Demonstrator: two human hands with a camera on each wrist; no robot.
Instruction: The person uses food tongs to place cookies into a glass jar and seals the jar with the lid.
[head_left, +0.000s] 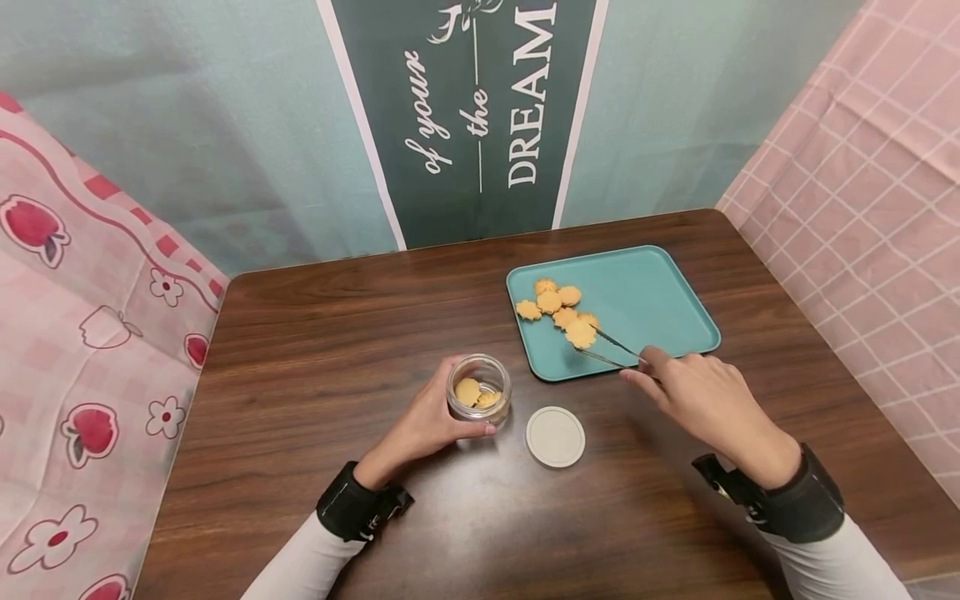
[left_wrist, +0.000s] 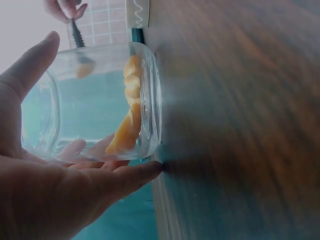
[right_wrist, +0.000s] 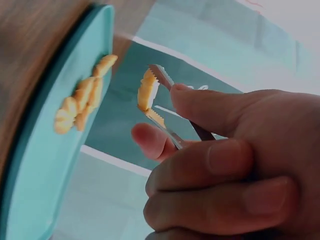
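Golden-orange biscuits lie on a teal tray by the dark brown wood-grain table's far right corner, a white lid near a clear glass jar, pink patterned cloths flanking.

A dark wooden table with a glossy top fills the near and middle ground. Behind its far edge hangs a pale teal backdrop with a dark green banner bearing white lettering. On the left hangs a pink cloth printed with red apples and flowers; on the right, a pink checked cloth. Soft light reflects off the tabletop.
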